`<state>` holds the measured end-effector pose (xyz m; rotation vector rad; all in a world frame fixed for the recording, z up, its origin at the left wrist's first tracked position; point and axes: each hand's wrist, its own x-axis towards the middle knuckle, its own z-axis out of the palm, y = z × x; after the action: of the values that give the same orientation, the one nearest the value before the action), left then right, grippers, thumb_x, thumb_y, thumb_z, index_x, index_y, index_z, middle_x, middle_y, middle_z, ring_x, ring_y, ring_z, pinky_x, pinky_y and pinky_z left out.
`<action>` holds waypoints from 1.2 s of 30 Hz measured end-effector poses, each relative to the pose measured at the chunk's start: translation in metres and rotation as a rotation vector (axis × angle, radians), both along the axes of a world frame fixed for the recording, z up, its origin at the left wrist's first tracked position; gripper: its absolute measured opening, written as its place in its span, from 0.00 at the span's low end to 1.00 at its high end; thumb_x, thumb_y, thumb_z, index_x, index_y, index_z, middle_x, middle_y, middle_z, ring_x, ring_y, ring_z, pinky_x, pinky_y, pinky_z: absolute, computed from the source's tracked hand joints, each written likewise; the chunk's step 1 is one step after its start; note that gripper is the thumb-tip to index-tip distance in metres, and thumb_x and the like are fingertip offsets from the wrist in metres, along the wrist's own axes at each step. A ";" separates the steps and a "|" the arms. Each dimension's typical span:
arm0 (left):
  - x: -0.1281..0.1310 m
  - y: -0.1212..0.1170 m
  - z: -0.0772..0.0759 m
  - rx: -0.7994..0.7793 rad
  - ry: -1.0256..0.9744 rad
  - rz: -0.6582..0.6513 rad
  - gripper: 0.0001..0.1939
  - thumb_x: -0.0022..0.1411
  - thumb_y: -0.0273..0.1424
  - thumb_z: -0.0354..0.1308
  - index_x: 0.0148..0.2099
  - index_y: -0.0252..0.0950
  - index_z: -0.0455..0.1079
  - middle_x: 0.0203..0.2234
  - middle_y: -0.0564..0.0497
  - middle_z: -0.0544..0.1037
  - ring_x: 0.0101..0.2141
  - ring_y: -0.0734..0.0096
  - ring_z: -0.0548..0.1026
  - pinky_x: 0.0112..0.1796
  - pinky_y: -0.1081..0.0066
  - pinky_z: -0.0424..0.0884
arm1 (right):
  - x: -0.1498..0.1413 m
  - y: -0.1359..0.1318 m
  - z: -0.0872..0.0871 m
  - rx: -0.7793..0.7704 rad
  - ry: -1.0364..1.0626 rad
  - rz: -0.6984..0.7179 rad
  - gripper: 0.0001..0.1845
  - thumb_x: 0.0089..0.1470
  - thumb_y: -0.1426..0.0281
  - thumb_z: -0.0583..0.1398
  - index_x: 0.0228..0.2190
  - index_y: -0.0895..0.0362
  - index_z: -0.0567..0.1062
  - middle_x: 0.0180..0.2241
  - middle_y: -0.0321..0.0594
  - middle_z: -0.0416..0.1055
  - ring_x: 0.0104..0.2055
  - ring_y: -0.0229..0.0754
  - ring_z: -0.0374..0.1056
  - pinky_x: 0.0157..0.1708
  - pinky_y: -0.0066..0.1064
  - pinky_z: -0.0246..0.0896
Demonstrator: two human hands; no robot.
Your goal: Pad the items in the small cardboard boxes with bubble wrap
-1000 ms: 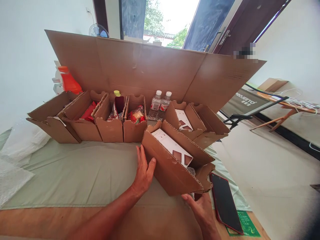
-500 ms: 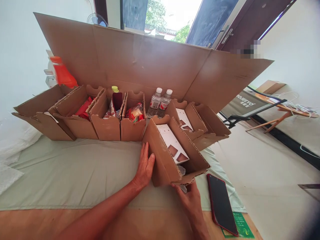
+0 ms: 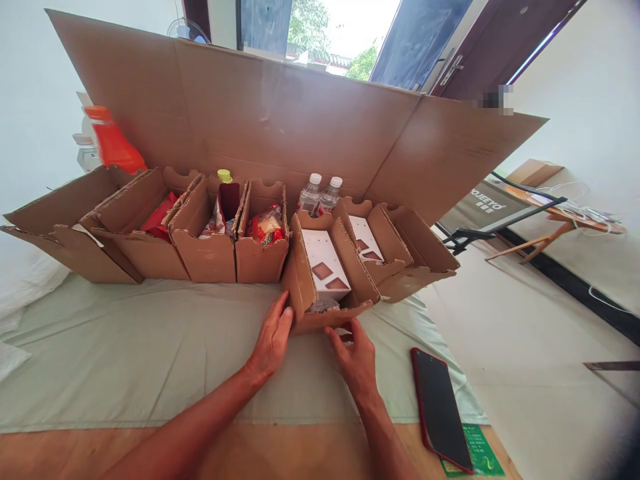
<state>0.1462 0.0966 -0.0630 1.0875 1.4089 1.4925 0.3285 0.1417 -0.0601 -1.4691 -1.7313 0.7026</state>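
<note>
A cardboard bin (image 3: 330,320) stands slightly askew in front of the two bottles, with a white box (image 3: 323,257) printed with brown squares inside it. Something clear, like plastic, lies at its front end. My left hand (image 3: 273,340) rests along the bin's left side, fingers stretched out and thumb up. At the lower front edge is my right hand (image 3: 356,357), its fingers curled against the cardboard and partly hidden. Two clear bottles (image 3: 319,193) with white caps show behind the bin. Right of it, another bin (image 3: 400,243) holds a similar white box (image 3: 364,233).
More cardboard bins (image 3: 207,260) line up on the left, holding red packets (image 3: 267,225) and other goods. A tall cardboard panel (image 3: 300,120) rises behind, beside an orange bottle (image 3: 115,143). A phone (image 3: 441,407) lies at right on the green cloth (image 3: 200,360).
The bin has moved away from me and to the left, both hands travelling with it. It now hides the lower part of the two bottles. The view has shifted slightly.
</note>
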 end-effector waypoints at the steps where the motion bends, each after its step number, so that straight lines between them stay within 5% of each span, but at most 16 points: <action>1: 0.001 -0.003 0.002 -0.005 0.008 0.014 0.27 0.73 0.45 0.45 0.67 0.36 0.61 0.65 0.40 0.65 0.66 0.56 0.61 0.67 0.53 0.54 | -0.004 0.010 -0.002 0.003 -0.003 -0.013 0.24 0.53 0.48 0.61 0.38 0.57 0.74 0.37 0.47 0.78 0.34 0.47 0.73 0.33 0.36 0.67; 7: 0.005 -0.003 0.011 -0.023 0.075 0.091 0.19 0.65 0.35 0.54 0.58 0.38 0.67 0.54 0.42 0.71 0.57 0.56 0.68 0.55 0.55 0.66 | -0.021 0.061 -0.019 -0.001 -0.014 -0.081 0.26 0.52 0.45 0.55 0.26 0.55 0.74 0.25 0.46 0.76 0.26 0.48 0.69 0.30 0.37 0.61; 12: 0.004 0.022 0.009 -0.026 0.065 0.143 0.30 0.61 0.33 0.55 0.65 0.36 0.58 0.51 0.41 0.70 0.51 0.58 0.72 0.47 0.60 0.70 | -0.023 0.062 -0.027 0.003 0.037 -0.048 0.23 0.53 0.50 0.55 0.33 0.56 0.76 0.29 0.46 0.78 0.28 0.46 0.71 0.32 0.36 0.65; 22: 0.002 0.035 -0.008 -0.018 0.056 0.150 0.32 0.58 0.33 0.57 0.65 0.34 0.58 0.51 0.40 0.69 0.53 0.56 0.72 0.53 0.55 0.68 | -0.025 0.063 -0.029 -0.006 0.090 0.011 0.22 0.53 0.56 0.57 0.42 0.57 0.75 0.28 0.42 0.78 0.27 0.44 0.72 0.32 0.35 0.67; 36: 0.004 0.045 -0.007 -0.055 0.074 0.109 0.39 0.58 0.28 0.56 0.70 0.32 0.52 0.57 0.36 0.70 0.58 0.55 0.70 0.59 0.53 0.65 | -0.023 0.061 -0.026 0.001 0.132 0.035 0.23 0.51 0.57 0.58 0.43 0.58 0.75 0.29 0.44 0.78 0.27 0.45 0.72 0.30 0.35 0.68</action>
<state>0.1504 0.1416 -0.0704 1.0564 1.5739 1.4945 0.3052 0.2024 -0.0859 -1.3638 -1.6595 0.7989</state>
